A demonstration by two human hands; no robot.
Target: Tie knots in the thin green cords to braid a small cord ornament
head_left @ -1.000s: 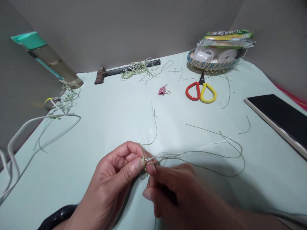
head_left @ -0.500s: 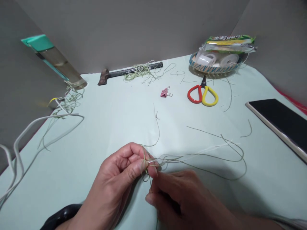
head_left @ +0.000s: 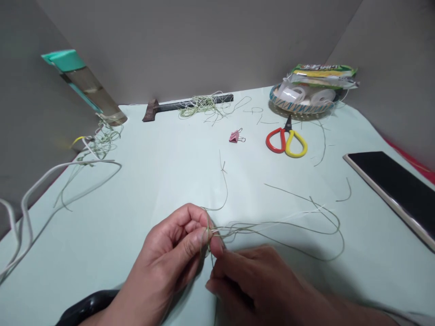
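Between thumb and forefinger, my left hand (head_left: pixel 180 253) pinches a small bundle of thin green and white cords (head_left: pixel 248 227). Their loose ends spread out to the right over the table, some in long curves. One strand loops around the pinch and another runs up past it to a small knot (head_left: pixel 223 170). Just below and to the right, my right hand (head_left: pixel 251 280) is closed with its fingertips on a strand that comes down from the bundle. The two hands nearly touch. Exactly how the strands cross at the fingertips is too fine to make out.
Red-and-yellow scissors (head_left: pixel 287 141) and a pink binder clip (head_left: pixel 236 136) lie beyond my hands. Farther back are a hammer (head_left: pixel 166 107) under tangled cord and a basket (head_left: pixel 302 108) with rolls. A phone (head_left: pixel 390 190) lies right; a bottle (head_left: pixel 90 90) and white cable (head_left: pixel 25 208) are left.
The view has shifted slightly, so the background sits a little lower. The loop at my left fingertips looks drawn smaller, while both hands keep nearly the same place.
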